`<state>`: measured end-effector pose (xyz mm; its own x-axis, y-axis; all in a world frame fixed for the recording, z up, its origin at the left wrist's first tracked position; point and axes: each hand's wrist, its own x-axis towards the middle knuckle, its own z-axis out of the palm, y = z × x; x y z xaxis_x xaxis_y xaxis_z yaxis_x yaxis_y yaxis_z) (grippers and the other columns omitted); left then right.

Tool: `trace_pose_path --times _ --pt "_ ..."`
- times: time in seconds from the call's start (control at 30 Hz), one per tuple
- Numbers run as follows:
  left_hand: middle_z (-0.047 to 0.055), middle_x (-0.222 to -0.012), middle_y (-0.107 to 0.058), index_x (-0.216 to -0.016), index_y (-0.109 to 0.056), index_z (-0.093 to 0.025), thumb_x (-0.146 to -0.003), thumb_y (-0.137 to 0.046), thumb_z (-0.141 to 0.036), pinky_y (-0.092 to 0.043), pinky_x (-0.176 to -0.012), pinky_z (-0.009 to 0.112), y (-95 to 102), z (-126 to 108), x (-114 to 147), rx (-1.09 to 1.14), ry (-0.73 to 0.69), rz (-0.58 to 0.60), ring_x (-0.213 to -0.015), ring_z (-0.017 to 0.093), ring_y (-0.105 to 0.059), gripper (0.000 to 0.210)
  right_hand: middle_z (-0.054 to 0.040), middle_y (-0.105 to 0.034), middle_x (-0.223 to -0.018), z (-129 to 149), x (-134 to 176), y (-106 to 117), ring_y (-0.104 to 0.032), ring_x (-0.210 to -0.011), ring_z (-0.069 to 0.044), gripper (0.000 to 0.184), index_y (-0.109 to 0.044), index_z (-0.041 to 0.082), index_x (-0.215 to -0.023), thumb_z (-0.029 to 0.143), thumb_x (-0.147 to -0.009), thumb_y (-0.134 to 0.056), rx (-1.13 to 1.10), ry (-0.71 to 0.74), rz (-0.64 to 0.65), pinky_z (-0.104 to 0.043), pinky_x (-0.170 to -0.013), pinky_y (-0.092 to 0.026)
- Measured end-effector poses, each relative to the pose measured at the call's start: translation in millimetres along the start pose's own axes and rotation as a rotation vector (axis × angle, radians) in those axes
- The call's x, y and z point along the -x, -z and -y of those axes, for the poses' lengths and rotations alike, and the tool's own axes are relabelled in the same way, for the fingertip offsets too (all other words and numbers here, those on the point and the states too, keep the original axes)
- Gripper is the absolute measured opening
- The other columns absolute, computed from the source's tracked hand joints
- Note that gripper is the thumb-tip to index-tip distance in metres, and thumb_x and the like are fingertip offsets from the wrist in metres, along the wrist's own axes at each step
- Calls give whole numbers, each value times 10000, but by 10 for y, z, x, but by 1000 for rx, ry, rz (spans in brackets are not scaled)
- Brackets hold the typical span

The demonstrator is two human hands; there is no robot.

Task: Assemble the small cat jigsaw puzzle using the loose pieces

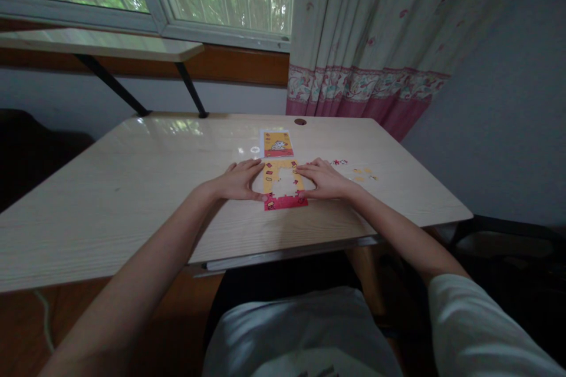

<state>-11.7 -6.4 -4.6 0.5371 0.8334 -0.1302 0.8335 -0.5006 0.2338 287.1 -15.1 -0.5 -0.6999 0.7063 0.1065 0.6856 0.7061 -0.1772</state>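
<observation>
A partly assembled jigsaw puzzle (pixel 285 202) lies flat on the table, yellow above and red along its lower edge, with an irregular gap in its middle where the tabletop shows. My left hand (pixel 239 180) rests at its left side, thumb and fingers apart, fingertips on the edge. At the right side, my right hand (pixel 325 179) touches the border with its fingers and thumb spread. Just beyond the puzzle lies a reference picture (pixel 278 144) with a white animal on yellow and red.
Loose yellow puzzle pieces (pixel 360 178) and several red and white pieces (pixel 338 162) lie to the right of my right hand. A raised shelf (pixel 101 44) on black supports stands at the table's back left. A curtain (pixel 354 70) hangs behind the table (pixel 132 206).
</observation>
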Motion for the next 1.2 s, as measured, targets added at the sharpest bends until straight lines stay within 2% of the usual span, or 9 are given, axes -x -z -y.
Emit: trace_pose_path --times 0.23,0.57,0.67,0.73,0.83,0.93,1.0,1.1,1.2 --pt "237 -1558 -303 -1497 -344 -142 -711 -513 -819 -233 -1108 614 1 -9 3 27 -11 -51 -1419 435 -281 1051 -135 -546 -1420 2 -6 5 -483 -1115 -339 780 -562 154 -1380 666 -793 -617 7 3 -4 -486 -964 -374" --pt "228 -1557 -309 -1498 -340 -189 -721 -510 -814 -240 -1093 635 -9 7 -8 -8 -14 -59 -1413 429 -289 1011 -133 -547 -1419 13 -6 20 -494 -1096 -335 767 -558 157 -1379 647 -794 -633 -12 8 -7 -480 -964 -376" --pt "230 -1552 -318 -1490 -347 -172 -755 -483 -797 -248 -1089 640 12 3 3 9 -20 -60 -1411 428 -292 974 -144 -558 -1401 -72 5 71 -512 -1099 -326 741 -525 142 -1398 614 -834 -605 -49 26 -44 -478 -966 -385" --pt "227 -1545 -334 -1485 -351 -168 -789 -450 -779 -259 -1086 636 29 -1 10 16 -30 -65 -1404 420 -308 932 -147 -588 -1357 -213 29 127 -525 -1126 -311 660 -534 144 -1382 555 -868 -591 -78 27 -117 -476 -984 -386" --pt "216 -1532 -362 -1472 -367 -183 -817 -434 -750 -279 -1076 635 41 -4 12 12 -41 -81 -1387 414 -338 869 -132 -643 -1255 -555 102 242 -551 -1137 -288 469 -628 184 -1264 449 -878 -608 -102 -34 -241 -476 -1002 -395" --pt "219 -1525 -370 -1464 -381 -174 -821 -437 -734 -290 -1070 636 31 5 4 -3 -37 -84 -1385 416 -338 854 -110 -691 -1120 -973 218 384 -607 -964 -258 329 -711 214 -1100 426 -875 -598 -156 -202 -311 -438 -882 -475" --pt "226 -1527 -363 -1465 -382 -156 -823 -427 -734 -290 -1074 632 20 14 -3 -15 -32 -80 -1391 414 -329 865 -115 -709 -1022 -1237 311 479 -606 -805 -225 330 -732 197 -1008 459 -851 -605 -208 -323 -343 -400 -773 -495" --pt "229 -1530 -354 -1467 -380 -134 -821 -409 -740 -292 -1077 627 10 22 -8 -32 -30 -75 -1395 411 -324 886 -108 -704 -870 -1551 472 584 -571 -693 -189 353 -729 184 -894 508 -779 -652 -283 -450 -381 -350 -671 -472" --pt "221 -1526 -365 -1465 -385 -128 -815 -390 -757 -300 -1080 615 13 19 -6 -49 -28 -70 -1390 410 -332 905 -74 -670 -740 -1737 665 622 -540 -644 -160 408 -709 169 -810 556 -683 -714 -374 -550 -333 -307 -617 -433"
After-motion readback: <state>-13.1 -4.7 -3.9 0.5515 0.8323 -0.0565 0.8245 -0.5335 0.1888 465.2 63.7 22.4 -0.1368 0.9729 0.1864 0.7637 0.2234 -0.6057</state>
